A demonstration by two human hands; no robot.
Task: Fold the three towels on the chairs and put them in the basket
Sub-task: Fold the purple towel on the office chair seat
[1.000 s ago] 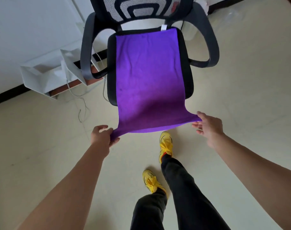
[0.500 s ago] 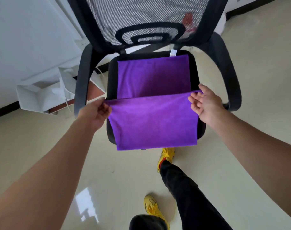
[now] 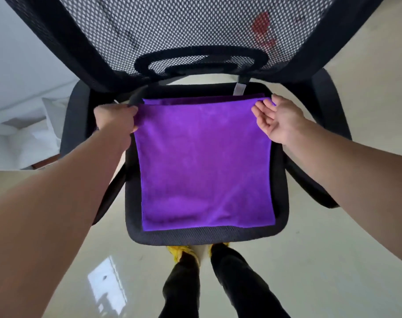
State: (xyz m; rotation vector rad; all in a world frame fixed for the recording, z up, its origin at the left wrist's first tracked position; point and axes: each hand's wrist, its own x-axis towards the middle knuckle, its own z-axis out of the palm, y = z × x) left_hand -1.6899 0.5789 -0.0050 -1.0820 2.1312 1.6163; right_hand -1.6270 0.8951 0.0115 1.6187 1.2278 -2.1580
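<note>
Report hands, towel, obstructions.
Left hand pinches purple towel at far left corner; right hand pinches far right. Towel doubled over on chair seat. Nothing lies on it.

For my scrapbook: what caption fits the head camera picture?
Left hand and right hand hold the corners of a purple towel folded on a black chair seat.

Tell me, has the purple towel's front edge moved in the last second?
Yes. The left hand and right hand carried that edge of the purple towel from beyond the front of the seat to its back, near the backrest.
</note>
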